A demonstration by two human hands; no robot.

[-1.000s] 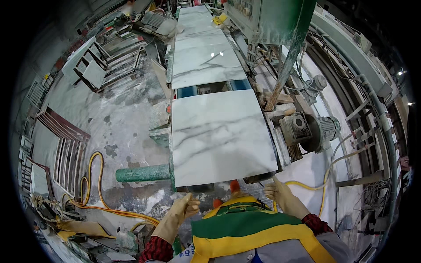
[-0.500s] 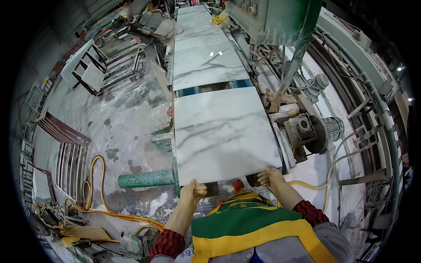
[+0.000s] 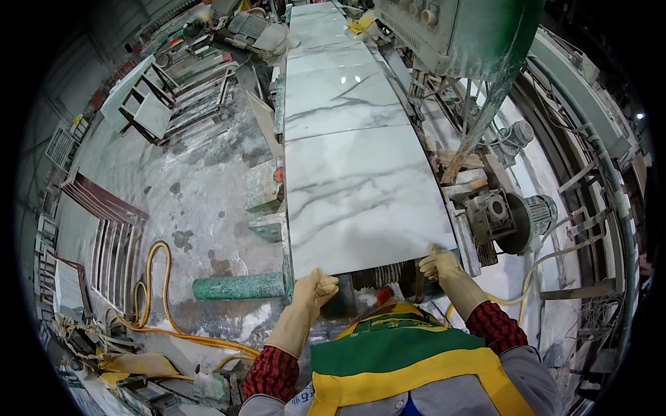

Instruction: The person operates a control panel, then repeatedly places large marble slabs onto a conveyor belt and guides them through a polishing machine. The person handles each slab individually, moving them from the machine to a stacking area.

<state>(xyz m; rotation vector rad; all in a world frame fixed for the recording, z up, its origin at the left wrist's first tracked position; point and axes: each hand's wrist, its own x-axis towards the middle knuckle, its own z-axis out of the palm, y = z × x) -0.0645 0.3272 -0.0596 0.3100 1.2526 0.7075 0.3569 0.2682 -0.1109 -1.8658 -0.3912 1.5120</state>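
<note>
A white marble-look slab (image 3: 364, 201) with grey veins lies on the conveyor in front of me. My left hand (image 3: 314, 289), gloved, pinches its near left corner. At the near right corner my right hand (image 3: 440, 264), gloved too, grips the edge with fingers curled. The far edge of this slab meets a second veined slab (image 3: 340, 87), with only a thin seam between them. Below the near edge, between my hands, a dark ribbed roller part (image 3: 378, 277) shows.
A motor with a gearbox (image 3: 496, 215) stands close on the conveyor's right. A green control cabinet (image 3: 454, 35) rises beyond it. On the left are a green cylinder (image 3: 239, 286), a yellow hose (image 3: 166, 305) on the floor and metal racks (image 3: 114, 249).
The near slab has moved away from me, closing the gap to the slab beyond. Both hands have gone forward with it, and more of the conveyor's near end shows.
</note>
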